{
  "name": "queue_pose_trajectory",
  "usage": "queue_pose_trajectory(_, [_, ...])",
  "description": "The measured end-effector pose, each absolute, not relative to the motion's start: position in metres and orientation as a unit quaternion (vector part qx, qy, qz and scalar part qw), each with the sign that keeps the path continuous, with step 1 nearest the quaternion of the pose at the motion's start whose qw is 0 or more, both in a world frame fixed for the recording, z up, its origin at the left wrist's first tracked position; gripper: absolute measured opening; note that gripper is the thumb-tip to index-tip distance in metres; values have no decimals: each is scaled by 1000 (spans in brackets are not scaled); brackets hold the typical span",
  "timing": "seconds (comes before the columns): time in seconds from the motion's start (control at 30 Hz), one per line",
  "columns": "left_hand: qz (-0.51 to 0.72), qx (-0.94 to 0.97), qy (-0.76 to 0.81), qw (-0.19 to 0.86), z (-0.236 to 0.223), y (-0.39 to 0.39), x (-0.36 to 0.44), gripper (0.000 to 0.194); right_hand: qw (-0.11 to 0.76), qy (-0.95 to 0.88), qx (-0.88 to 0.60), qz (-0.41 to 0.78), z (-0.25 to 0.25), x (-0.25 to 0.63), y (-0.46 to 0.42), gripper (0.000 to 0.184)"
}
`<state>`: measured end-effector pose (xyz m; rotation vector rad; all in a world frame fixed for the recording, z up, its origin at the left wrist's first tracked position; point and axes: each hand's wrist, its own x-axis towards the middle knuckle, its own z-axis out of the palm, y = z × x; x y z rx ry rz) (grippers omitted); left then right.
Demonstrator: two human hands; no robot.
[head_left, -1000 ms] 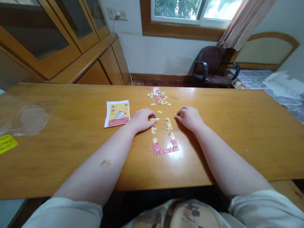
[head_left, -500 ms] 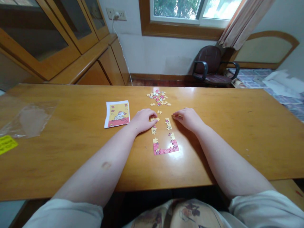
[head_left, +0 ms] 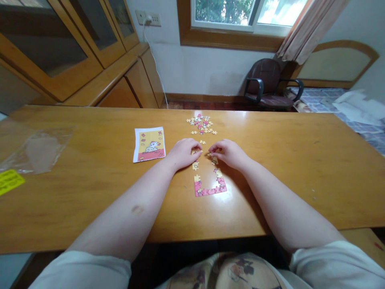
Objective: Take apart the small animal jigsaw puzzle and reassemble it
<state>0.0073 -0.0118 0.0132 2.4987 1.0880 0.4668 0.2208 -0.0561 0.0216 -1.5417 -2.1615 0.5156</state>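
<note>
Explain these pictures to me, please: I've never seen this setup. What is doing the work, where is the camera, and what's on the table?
There is no machine here: a person works with two bare hands. One camera, worn on the head, looks forward and down, so every picture shares that view. On the wooden table lie a loose pile of puzzle pieces, a U-shaped joined section, a picture sheet and a clear plastic bag. The left hand rests at a yellow strip; its grip is unclear. The right hand appears to pinch a small yellow piece.
</note>
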Motion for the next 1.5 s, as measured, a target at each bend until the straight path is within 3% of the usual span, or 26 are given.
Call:
queue_pose_trajectory(0.2, [179, 891, 373, 186, 14, -14, 9, 19, 230, -813, -523, 116, 8, 219, -46, 20])
queue_pose_trajectory(0.37, [172, 905, 351, 170, 15, -15, 7, 21, 210, -832, -508, 67, 16, 236, -53, 17])
queue_pose_trajectory(0.8, [130, 919, 327, 180, 17, -18, 6, 25, 152, -862, -477, 77, 16, 236, -57, 24])
queue_pose_trajectory(1.5, [106, 921, 342, 155, 16, -22, 6, 37, 149, -830, -531, 81, 17, 232, -57, 23])
